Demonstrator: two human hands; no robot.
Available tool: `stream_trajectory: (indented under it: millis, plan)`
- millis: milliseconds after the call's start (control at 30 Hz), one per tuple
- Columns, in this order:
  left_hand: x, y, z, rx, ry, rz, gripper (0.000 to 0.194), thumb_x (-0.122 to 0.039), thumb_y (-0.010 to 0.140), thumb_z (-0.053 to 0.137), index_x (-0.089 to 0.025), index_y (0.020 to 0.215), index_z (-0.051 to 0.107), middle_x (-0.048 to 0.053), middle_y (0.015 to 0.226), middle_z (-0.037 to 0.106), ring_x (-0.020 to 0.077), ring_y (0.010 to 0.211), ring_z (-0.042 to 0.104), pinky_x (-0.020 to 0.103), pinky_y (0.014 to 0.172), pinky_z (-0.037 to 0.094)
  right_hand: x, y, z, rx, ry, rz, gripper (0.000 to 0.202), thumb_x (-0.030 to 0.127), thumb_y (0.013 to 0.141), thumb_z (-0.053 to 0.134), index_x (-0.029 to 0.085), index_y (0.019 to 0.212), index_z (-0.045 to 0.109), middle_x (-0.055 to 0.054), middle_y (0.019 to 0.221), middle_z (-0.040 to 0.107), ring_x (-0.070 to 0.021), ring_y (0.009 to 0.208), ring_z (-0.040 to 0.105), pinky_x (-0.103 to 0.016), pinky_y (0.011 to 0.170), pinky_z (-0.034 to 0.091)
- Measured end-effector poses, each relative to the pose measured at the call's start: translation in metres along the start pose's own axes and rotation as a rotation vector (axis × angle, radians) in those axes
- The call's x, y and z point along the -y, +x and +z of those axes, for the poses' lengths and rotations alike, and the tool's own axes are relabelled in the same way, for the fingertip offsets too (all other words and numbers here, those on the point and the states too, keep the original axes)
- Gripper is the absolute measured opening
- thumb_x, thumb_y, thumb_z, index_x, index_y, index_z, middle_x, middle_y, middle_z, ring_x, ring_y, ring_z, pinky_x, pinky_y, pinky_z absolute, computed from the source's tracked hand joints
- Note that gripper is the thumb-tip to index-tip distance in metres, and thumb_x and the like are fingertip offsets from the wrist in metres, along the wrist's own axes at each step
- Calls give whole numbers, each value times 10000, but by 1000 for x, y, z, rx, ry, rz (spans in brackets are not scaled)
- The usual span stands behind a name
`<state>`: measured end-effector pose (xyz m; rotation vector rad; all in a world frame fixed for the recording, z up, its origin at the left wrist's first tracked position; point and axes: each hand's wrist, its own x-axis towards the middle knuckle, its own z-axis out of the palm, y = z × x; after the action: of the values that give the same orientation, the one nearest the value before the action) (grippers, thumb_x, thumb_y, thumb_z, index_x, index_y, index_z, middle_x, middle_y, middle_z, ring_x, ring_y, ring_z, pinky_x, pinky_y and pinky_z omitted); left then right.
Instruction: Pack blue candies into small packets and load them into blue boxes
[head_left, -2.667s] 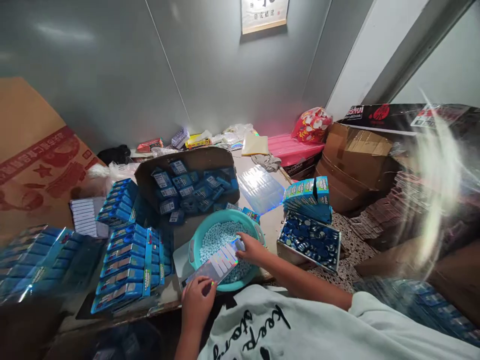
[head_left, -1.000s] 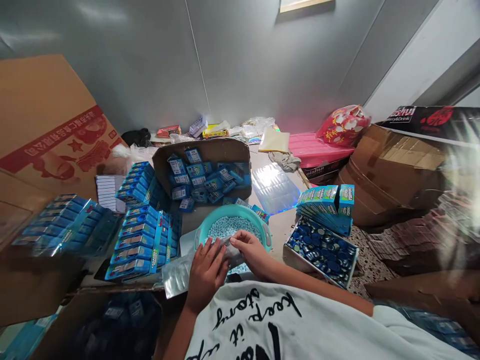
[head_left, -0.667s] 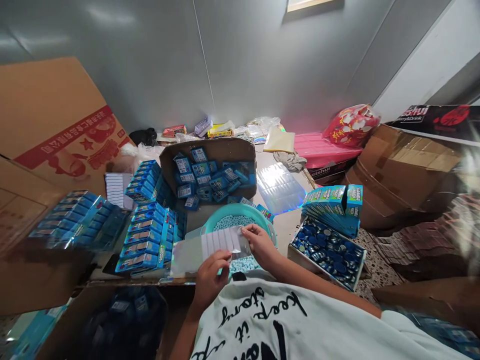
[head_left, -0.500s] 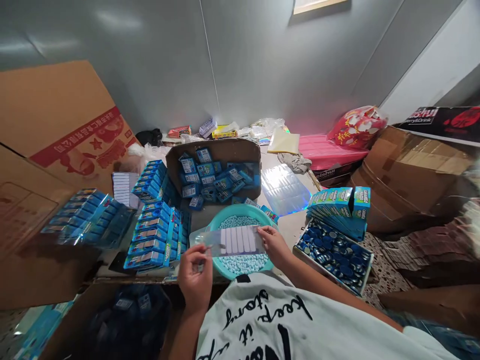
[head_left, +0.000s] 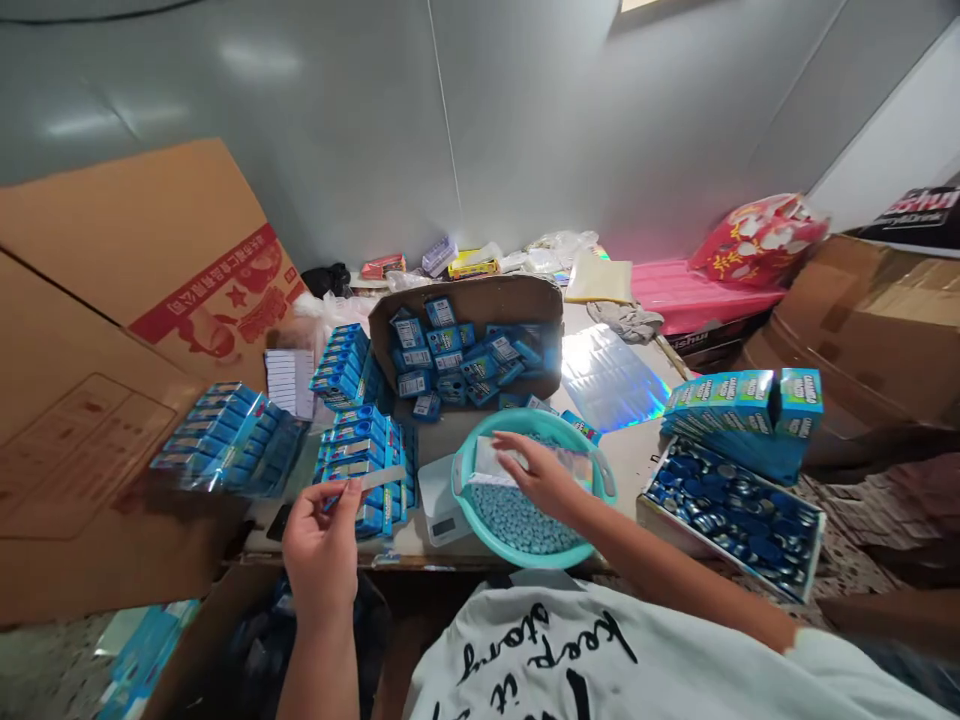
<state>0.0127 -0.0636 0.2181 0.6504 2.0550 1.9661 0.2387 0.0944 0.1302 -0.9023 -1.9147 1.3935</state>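
Pinched between the thumb and fingers of my left hand (head_left: 326, 520) is a narrow, pale sticker strip (head_left: 382, 477). It points right, in front of the stacked blue boxes (head_left: 367, 430). My right hand (head_left: 536, 475) is over the turquoise basin (head_left: 469, 510), fingers stretched out and apart. Below those fingers a white label sheet (head_left: 487, 462) lies across the basin, partly covered by the hand. Small light-blue pellets (head_left: 525, 520) fill the basin. A white scale (head_left: 439, 500) shows at the basin's left side.
Behind the basin, an open carton (head_left: 551, 290) holds loose blue packs (head_left: 450, 345). To the right stands a tray of blue round tins (head_left: 731, 510) beside blue display boxes (head_left: 742, 400). A shiny clear sheet (head_left: 611, 375) lies on the table. Large cardboard (head_left: 90, 400) rises at left.
My left hand has moved left, now with a single strip. The label sheet, earlier held between both hands, now lies over the basin, and my right hand has opened. The view has shifted left.
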Motion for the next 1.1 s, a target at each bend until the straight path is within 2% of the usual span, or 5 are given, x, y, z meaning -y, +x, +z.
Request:
stream_trajectory:
  millis: [133,233,400,667,1100]
  plan:
    - [1,32,-4,130,38,-53,346,-405,693,819,-185,842,597,-3,842,662,169,763,687,311,760,565,73,44,63,278,465,51,516,481,912,579,202,1340,506,-84,1111,683,-202,981,668,-361,876,518]
    - [6,59,-7,181,31,-87,375,-435,703,804,-197,877,573,-7,859,665,174,801,696,308,796,553,100,72,109,198,491,-17,499,412,766,750,172,1180,608,-41,925,673,-185,864,646,-315,784,507]
    - [18,109,-11,300,45,-110,412,-495,697,760,-204,862,519,-7,787,663,195,778,706,339,789,565,99,109,154,55,658,2,155,308,762,656,157,785,638,-2,675,617,-142,641,591,-278,642,465]
    - [41,184,-5,480,375,-34,482,-464,619,809,-199,947,577,43,746,712,224,696,691,289,608,503,64,146,189,-109,580,70,199,150,694,571,193,888,590,46,612,605,-132,586,574,-234,561,409]
    - [61,204,-4,625,562,97,717,-529,738,697,-220,1353,492,11,785,712,208,671,649,324,669,492,48,161,197,-117,570,171,181,151,669,620,193,825,540,61,584,589,-113,558,555,-212,541,397]
